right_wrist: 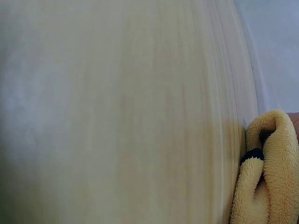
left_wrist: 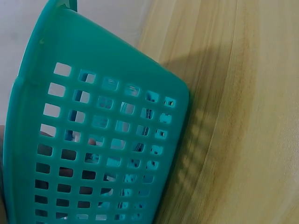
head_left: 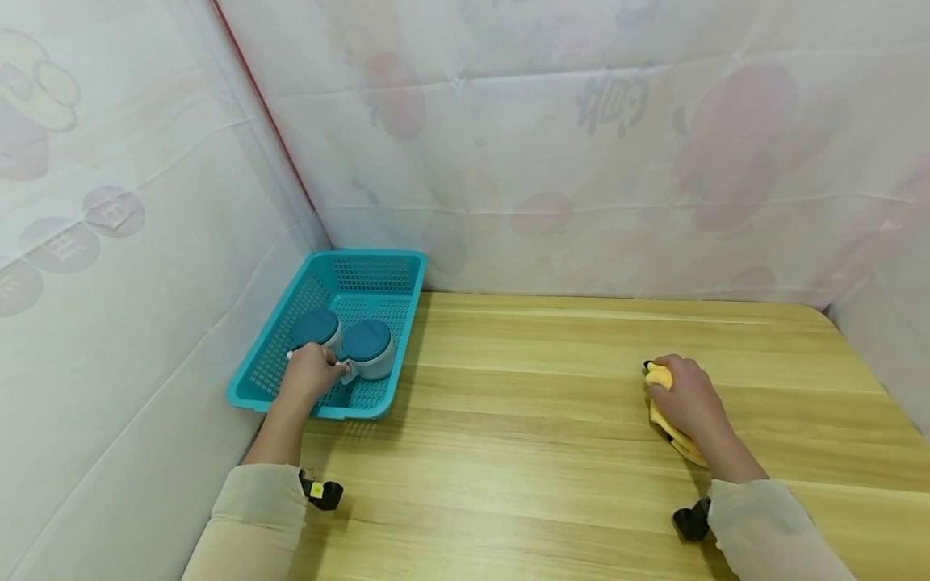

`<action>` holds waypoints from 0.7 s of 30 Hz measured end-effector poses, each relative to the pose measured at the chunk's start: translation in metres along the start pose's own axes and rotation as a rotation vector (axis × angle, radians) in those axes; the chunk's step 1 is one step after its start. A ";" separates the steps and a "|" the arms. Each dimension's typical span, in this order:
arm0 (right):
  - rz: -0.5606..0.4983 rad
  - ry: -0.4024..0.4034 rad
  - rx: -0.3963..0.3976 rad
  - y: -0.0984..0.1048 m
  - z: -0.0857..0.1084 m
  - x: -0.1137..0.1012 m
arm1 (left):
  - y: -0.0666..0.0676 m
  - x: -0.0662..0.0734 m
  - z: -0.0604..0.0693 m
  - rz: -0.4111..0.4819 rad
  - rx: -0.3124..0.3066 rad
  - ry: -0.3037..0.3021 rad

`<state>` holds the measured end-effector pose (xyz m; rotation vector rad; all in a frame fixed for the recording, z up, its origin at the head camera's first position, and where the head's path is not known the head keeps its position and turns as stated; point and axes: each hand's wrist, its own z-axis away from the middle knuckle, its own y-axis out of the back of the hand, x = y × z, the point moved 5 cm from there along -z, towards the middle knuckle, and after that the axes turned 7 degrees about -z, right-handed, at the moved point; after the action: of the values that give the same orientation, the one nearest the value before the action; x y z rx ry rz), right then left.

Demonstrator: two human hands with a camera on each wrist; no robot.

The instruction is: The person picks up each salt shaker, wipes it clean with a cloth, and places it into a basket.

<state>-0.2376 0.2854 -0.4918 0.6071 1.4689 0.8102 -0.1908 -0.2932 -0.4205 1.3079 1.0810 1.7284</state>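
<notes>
Two pale jars with blue lids, the left jar and the right jar, stand side by side in a turquoise plastic basket. Reaching over the near rim, my left hand grips a jar by its white handle; the fingers partly hide which handle it is. In the left wrist view, the basket's perforated wall hides most of that hand. My right hand holds a folded yellow cloth with a dark edge against the table. The cloth's fluffy pile shows in the right wrist view.
The wood-grain table extends between the hands. A patterned white curtain hangs behind it, and another sheet runs along the left, close to the basket.
</notes>
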 end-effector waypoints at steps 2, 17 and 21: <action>-0.004 0.002 0.002 -0.001 0.000 -0.001 | 0.000 -0.001 0.000 -0.002 -0.005 0.003; 0.017 0.032 -0.029 0.006 0.005 -0.003 | 0.037 0.019 0.015 -0.089 0.090 -0.048; 0.020 0.086 -0.053 0.011 0.005 -0.010 | 0.048 0.035 0.021 -0.055 0.118 -0.102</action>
<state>-0.2328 0.2849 -0.4766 0.5535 1.5168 0.8982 -0.1814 -0.2767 -0.3605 1.4100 1.1642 1.5613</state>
